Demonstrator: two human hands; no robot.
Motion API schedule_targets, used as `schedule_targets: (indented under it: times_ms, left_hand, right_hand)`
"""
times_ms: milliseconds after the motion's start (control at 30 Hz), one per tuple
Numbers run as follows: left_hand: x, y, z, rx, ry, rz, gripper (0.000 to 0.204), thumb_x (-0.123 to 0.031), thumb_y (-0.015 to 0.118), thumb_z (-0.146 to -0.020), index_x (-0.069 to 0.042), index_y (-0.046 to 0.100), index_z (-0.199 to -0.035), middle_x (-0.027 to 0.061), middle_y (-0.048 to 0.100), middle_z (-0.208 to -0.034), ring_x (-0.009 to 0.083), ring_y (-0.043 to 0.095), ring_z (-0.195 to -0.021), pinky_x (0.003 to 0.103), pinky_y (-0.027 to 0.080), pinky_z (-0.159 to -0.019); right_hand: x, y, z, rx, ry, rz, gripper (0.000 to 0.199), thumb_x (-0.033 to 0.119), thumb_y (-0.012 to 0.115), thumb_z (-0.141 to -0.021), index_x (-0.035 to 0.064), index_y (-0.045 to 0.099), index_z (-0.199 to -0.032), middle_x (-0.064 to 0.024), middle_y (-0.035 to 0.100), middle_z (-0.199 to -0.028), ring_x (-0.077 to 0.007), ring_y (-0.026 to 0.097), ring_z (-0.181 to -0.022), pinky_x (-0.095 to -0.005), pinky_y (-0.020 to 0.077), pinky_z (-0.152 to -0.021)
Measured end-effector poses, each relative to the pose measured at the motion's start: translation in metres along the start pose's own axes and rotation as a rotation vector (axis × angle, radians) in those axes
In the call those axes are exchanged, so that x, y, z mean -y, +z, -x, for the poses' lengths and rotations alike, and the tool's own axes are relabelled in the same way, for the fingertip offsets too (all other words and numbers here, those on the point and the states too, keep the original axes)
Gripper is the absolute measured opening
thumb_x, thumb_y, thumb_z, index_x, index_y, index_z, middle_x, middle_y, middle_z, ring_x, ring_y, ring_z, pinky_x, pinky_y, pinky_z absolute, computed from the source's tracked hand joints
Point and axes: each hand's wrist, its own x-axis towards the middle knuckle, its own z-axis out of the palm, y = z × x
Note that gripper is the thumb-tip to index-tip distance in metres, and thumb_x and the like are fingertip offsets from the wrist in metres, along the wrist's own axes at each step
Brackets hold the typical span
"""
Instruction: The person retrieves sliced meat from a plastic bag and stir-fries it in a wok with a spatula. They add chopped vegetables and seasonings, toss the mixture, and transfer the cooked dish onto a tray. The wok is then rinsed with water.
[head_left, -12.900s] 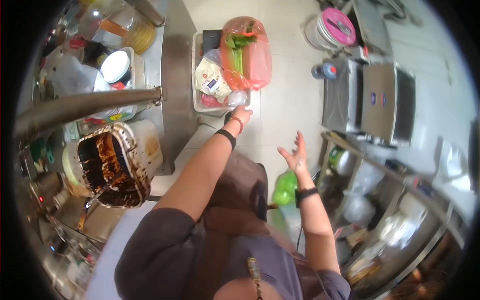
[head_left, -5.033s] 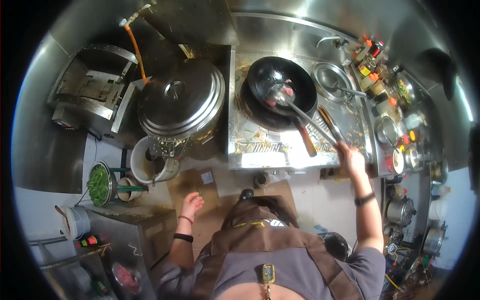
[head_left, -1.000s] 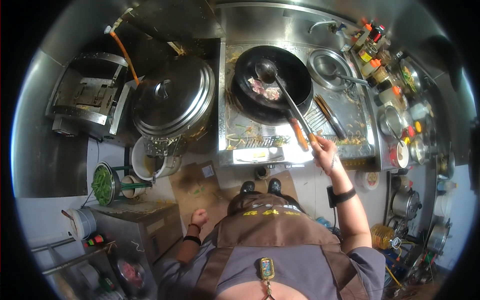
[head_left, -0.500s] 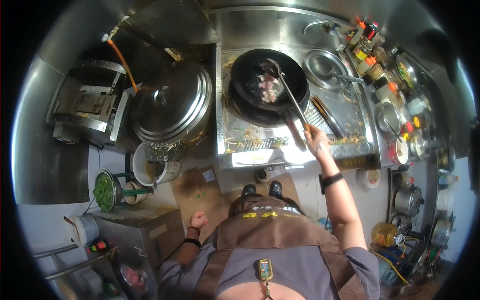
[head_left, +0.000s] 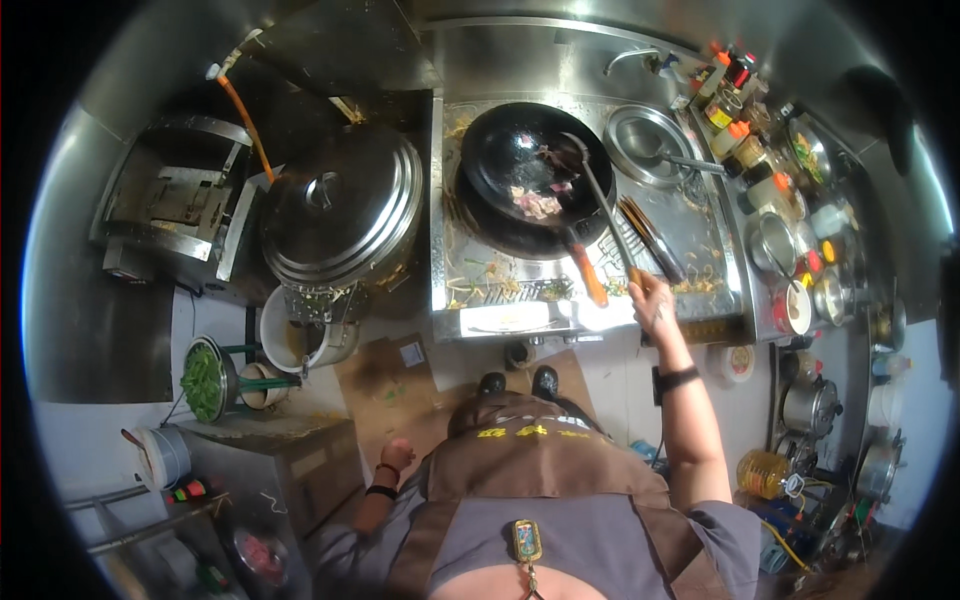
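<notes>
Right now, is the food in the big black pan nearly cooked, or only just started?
Early, it seems. Done: a few pale and pinkish meat pieces are already in the black wok. In hand: the right hand grips a long ladle reaching into the wok; the left hand hangs empty. Left: the chopped greens sit in their bowl, unadded.

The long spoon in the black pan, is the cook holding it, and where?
Yes. The right hand grips the ladle at the near end of its long handle; its bowl sits in the wok. The left hand holds nothing.
</notes>
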Motion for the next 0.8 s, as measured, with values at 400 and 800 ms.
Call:
schedule_targets:
  times_ms: [400,800]
  left_hand:
    - [-0.042,-0.004,0.010,-0.123,0.034,-0.035,0.019,0.003,0.052,-0.086,-0.006,0.058,-0.102,0.0050,0.060,-0.075,0.0167,0.060,-0.064,0.031,0.048,-0.053]
    - [-0.009,-0.012,0.014,0.037,0.153,-0.328,0.014,0.002,0.062,-0.079,-0.007,0.063,-0.091,0.0058,0.062,-0.074,0.0200,0.063,-0.063,0.034,0.048,-0.050]
  right_hand:
    - [0.023,-0.044,0.025,0.158,0.109,-0.082,0.033,0.018,0.062,-0.088,0.0010,0.064,-0.116,-0.0206,0.070,-0.095,-0.0307,0.069,-0.091,-0.0366,0.0523,-0.080]
    - [0.022,-0.034,0.031,0.216,0.051,-0.073,0.035,0.018,0.060,-0.088,-0.0010,0.063,-0.117,-0.0250,0.068,-0.099,-0.0312,0.068,-0.094,-0.0374,0.0517,-0.081]
